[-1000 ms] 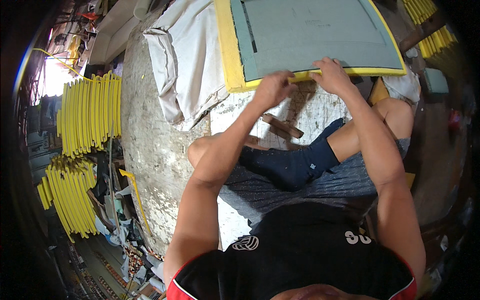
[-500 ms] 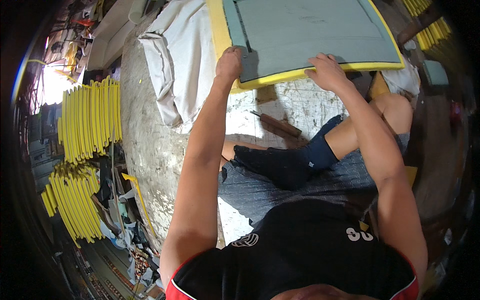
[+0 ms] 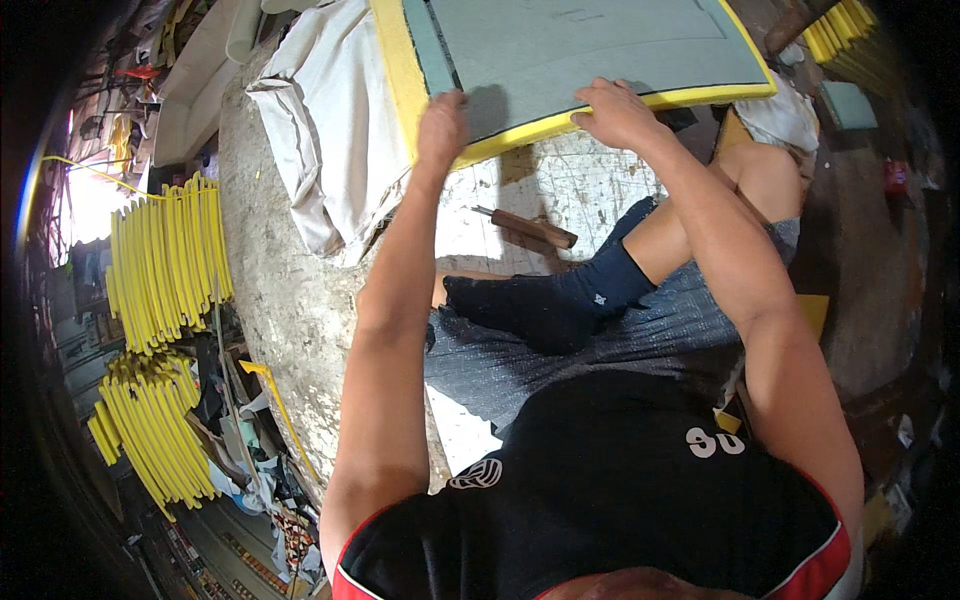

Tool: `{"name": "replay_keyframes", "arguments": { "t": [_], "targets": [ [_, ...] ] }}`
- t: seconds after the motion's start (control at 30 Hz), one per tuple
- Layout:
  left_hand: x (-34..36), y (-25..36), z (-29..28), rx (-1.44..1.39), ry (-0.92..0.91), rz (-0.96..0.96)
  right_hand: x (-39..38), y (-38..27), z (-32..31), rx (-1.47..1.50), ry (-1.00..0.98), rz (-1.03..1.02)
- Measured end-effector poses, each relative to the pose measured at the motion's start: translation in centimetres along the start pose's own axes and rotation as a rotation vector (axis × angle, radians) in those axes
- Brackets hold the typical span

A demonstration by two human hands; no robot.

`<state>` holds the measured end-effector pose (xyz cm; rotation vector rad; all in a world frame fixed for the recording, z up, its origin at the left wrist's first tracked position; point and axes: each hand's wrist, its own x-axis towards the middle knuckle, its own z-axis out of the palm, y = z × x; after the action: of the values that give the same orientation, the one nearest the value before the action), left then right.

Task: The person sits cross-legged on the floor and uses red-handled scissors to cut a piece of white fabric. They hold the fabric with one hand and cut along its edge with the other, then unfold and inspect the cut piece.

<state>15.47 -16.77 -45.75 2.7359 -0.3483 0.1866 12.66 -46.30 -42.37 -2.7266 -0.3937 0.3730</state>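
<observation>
A large flat grey-green panel (image 3: 590, 50) with a dark outline and a yellow padded-looking edge lies at the far side, partly cut off by the top of the view. At its near left corner my left hand (image 3: 442, 128) is closed, its fingertips curled over and out of sight. My right hand (image 3: 615, 112) grips the near edge, fingers bent on the upper face and thumb at the yellow border. Between me and the panel, a wooden-handled tool (image 3: 535, 228) with a thin metal tip rests on the worn white work surface (image 3: 565, 185).
A crumpled off-white cloth (image 3: 335, 120) lies left of the panel. Stacks of curved yellow pieces (image 3: 170, 260) stand at the left, with more (image 3: 845, 35) at the far right. My folded legs, one in a dark sock (image 3: 540, 310), take up the near surface.
The panel appears slightly further left and higher in the view, as do the tool and my right hand, since the whole view has shifted. Both hands stay at the panel's near edge.
</observation>
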Motion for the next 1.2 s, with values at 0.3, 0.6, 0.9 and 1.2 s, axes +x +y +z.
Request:
{"name": "replay_keyframes", "arguments": {
  "t": [0.3, 0.6, 0.9, 1.2],
  "targets": [
    [-13.8, 8.6, -1.1, -0.504, -0.301, -0.152, 0.1, -0.2, 0.5, -0.008, -0.012, 0.01],
    [-14.0, -7.6, 1.5, -0.725, 0.259, -0.761, 1.0, 0.9, 1.0, 0.201, 0.074, 0.084],
    [-11.5, -4.5, 1.1, -1.622, 0.099, -0.986, 1.8, 11.7, 2.7, 1.316, 0.783, 0.833],
    [-10.7, -4.6, 2.4, -1.771, 0.171, -1.024, 2.2, 11.5, 1.7, 1.92, 0.645, 0.99]
  ]
}}
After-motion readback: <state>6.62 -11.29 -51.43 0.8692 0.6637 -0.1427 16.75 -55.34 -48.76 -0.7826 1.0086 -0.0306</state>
